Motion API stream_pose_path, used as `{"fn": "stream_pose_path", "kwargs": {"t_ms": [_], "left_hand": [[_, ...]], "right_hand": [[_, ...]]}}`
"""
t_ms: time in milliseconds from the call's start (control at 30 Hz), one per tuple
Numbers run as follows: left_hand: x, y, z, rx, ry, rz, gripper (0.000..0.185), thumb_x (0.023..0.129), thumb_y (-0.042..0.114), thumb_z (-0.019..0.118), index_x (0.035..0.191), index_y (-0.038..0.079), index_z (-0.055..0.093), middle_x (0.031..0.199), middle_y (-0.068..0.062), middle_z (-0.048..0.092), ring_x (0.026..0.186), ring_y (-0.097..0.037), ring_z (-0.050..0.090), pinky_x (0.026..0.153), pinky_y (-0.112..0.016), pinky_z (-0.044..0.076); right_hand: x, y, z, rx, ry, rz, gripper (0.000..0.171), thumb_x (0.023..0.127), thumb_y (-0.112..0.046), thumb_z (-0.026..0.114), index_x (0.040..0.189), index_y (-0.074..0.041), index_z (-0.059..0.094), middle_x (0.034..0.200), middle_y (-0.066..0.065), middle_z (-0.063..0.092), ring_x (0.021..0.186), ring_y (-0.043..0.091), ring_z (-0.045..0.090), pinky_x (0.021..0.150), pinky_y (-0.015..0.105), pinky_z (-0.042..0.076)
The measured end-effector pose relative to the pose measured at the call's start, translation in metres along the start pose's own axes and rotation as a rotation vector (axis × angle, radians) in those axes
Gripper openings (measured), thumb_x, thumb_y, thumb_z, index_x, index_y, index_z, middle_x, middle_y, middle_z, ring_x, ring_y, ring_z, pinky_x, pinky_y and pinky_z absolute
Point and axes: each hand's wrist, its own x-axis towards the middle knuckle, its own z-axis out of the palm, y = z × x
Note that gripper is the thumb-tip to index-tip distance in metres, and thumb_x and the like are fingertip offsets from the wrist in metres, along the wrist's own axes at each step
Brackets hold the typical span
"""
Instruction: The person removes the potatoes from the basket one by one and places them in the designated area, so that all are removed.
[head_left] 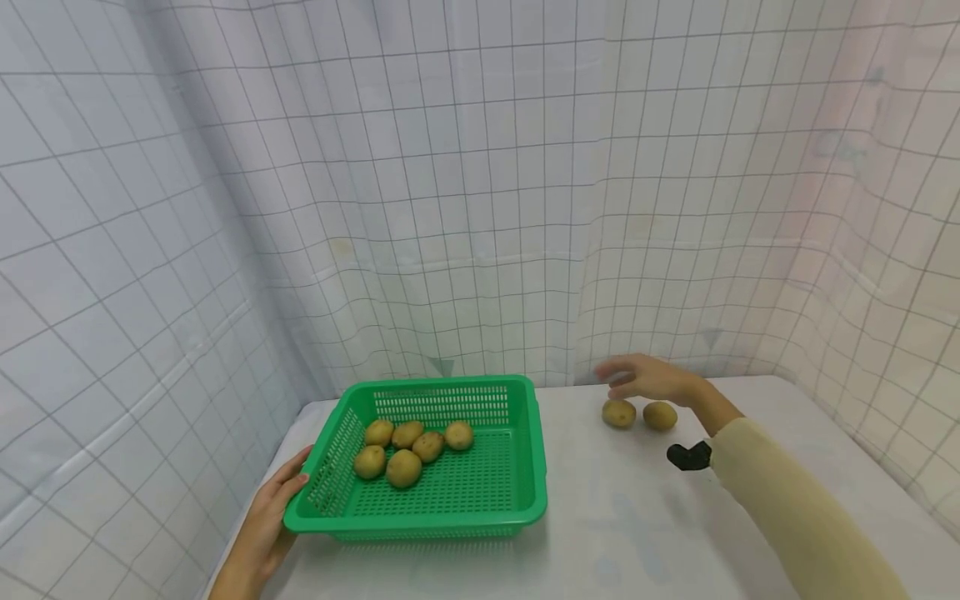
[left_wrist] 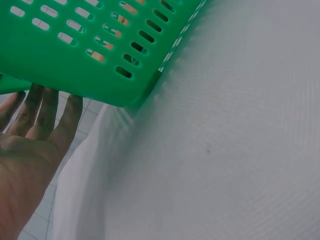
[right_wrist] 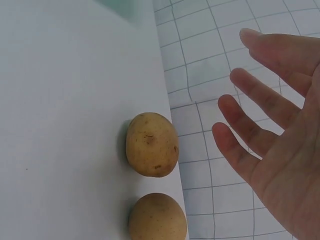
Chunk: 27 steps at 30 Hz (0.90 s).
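A green plastic basket [head_left: 420, 525] stands on the left of the table, with several potatoes [head_left: 403, 469] inside. My left hand [head_left: 266, 512] holds its left rim, the thumb lying at the edge. From the left wrist view, the fingertips of the left hand [left_wrist: 37, 130] meet the rim from below. On the right, my right hand [head_left: 648, 379] hovers with fingers spread over two loose potatoes, one just below the fingers [head_left: 618, 413] and another potato [head_left: 660, 416] beside it. Nothing is in the right hand [right_wrist: 280, 125], apart from both potatoes in the right wrist view.
A white cloth covers the table [head_left: 600, 533]. Grid-patterned white curtains [head_left: 480, 208] hang close behind the table and along both sides. A black wrist strap piece [head_left: 688, 456] sticks out by the right sleeve [head_left: 795, 508].
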Motion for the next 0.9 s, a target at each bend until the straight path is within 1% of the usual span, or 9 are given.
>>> {"fn": "stream_pose_path", "kwargs": {"t_ms": [133, 200, 333, 500, 600, 700, 833, 900], "left_hand": [[-0.001, 0.000, 0.000, -0.002, -0.004, 0.004, 0.046, 0.114, 0.016, 0.042, 0.160, 0.012, 0.036, 0.144, 0.011, 0.052, 0.119, -0.011, 0.060, 0.092, -0.027, 0.054], [0.000, 0.000, 0.000, 0.008, 0.000, 0.004, 0.048, 0.114, 0.016, 0.043, 0.161, 0.010, 0.033, 0.145, 0.012, 0.051, 0.120, -0.010, 0.059, 0.093, -0.027, 0.053], [0.000, 0.000, 0.000, 0.025, 0.005, 0.002, 0.052, 0.114, 0.017, 0.043, 0.162, 0.006, 0.028, 0.145, 0.012, 0.050, 0.121, -0.010, 0.058, 0.094, -0.026, 0.053], [0.000, 0.000, 0.000, 0.016, 0.000, 0.006, 0.049, 0.114, 0.017, 0.043, 0.162, 0.009, 0.031, 0.145, 0.013, 0.051, 0.120, -0.010, 0.059, 0.093, -0.026, 0.053], [0.000, 0.000, 0.000, 0.016, -0.001, 0.006, 0.051, 0.114, 0.017, 0.042, 0.162, 0.007, 0.028, 0.145, 0.013, 0.051, 0.121, -0.009, 0.059, 0.093, -0.026, 0.053], [0.000, 0.000, 0.001, 0.017, 0.004, 0.005, 0.052, 0.114, 0.017, 0.043, 0.163, 0.006, 0.026, 0.144, 0.014, 0.052, 0.120, -0.010, 0.059, 0.093, -0.026, 0.053], [0.000, 0.000, 0.001, 0.016, 0.013, 0.001, 0.051, 0.114, 0.017, 0.043, 0.162, 0.006, 0.028, 0.143, 0.014, 0.053, 0.118, -0.010, 0.060, 0.092, -0.026, 0.054], [0.000, 0.000, 0.001, 0.017, 0.012, 0.001, 0.050, 0.114, 0.017, 0.043, 0.162, 0.008, 0.029, 0.143, 0.014, 0.053, 0.119, -0.010, 0.060, 0.092, -0.026, 0.054]], "right_hand": [[0.005, -0.005, 0.002, 0.001, -0.022, -0.013, 0.047, 0.099, -0.022, 0.070, 0.143, -0.008, 0.060, 0.145, 0.016, 0.056, 0.131, 0.037, 0.054, 0.106, 0.056, 0.044], [0.007, -0.008, 0.002, 0.003, -0.031, -0.017, 0.046, 0.099, -0.022, 0.069, 0.142, -0.008, 0.060, 0.146, 0.015, 0.056, 0.132, 0.038, 0.053, 0.107, 0.057, 0.043], [0.011, -0.015, 0.003, -0.002, -0.034, -0.019, 0.046, 0.099, -0.022, 0.070, 0.142, -0.010, 0.060, 0.145, 0.011, 0.056, 0.134, 0.040, 0.052, 0.107, 0.059, 0.042], [0.017, -0.022, 0.006, -0.012, -0.048, -0.036, 0.046, 0.099, -0.023, 0.069, 0.142, -0.011, 0.060, 0.146, 0.014, 0.055, 0.134, 0.041, 0.051, 0.107, 0.059, 0.042], [0.020, -0.027, 0.008, -0.009, -0.052, -0.036, 0.045, 0.100, -0.022, 0.069, 0.142, -0.012, 0.060, 0.147, 0.015, 0.054, 0.134, 0.039, 0.052, 0.106, 0.058, 0.043], [0.023, -0.034, 0.009, -0.015, -0.054, -0.039, 0.044, 0.100, -0.021, 0.069, 0.142, -0.013, 0.060, 0.146, 0.013, 0.054, 0.134, 0.036, 0.052, 0.107, 0.056, 0.044], [0.027, -0.044, 0.011, -0.038, -0.059, -0.051, 0.044, 0.099, -0.022, 0.068, 0.142, -0.014, 0.060, 0.145, 0.009, 0.056, 0.132, 0.034, 0.054, 0.105, 0.055, 0.045], [0.029, -0.048, 0.012, -0.041, -0.065, -0.055, 0.044, 0.099, -0.021, 0.068, 0.142, -0.014, 0.060, 0.145, 0.009, 0.056, 0.131, 0.033, 0.055, 0.105, 0.055, 0.046]]}}
